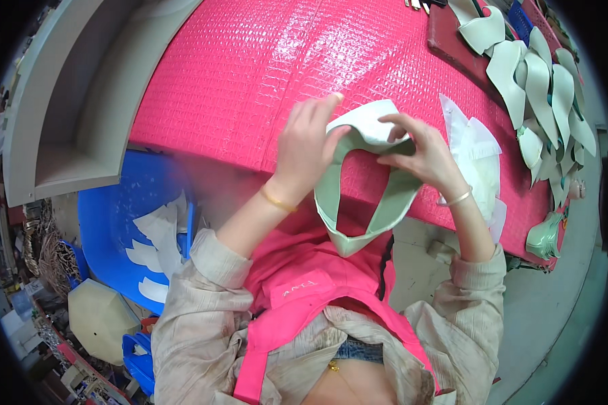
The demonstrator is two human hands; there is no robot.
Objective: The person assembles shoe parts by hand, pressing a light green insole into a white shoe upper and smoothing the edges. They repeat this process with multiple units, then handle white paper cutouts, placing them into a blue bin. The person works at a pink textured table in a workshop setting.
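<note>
A pale green and white shoe upper is held up at the near edge of the pink table, its pointed end toward me. Its wide opening shows pink through the middle. My left hand has the left side, thumb over the inner rim and fingers stretched along the outside. On the right, my right hand curls its thumb and index finger around the upper's rim near the white part. Some fingertips are hidden behind the material. White thin pieces lie on the table just beyond my right wrist.
Many more pale uppers are heaped at the table's right side, near a bundled green stack. A grey open-fronted box stands at the left. Below it, a blue chair-like tub holds white pieces. A pale stool stands lower left.
</note>
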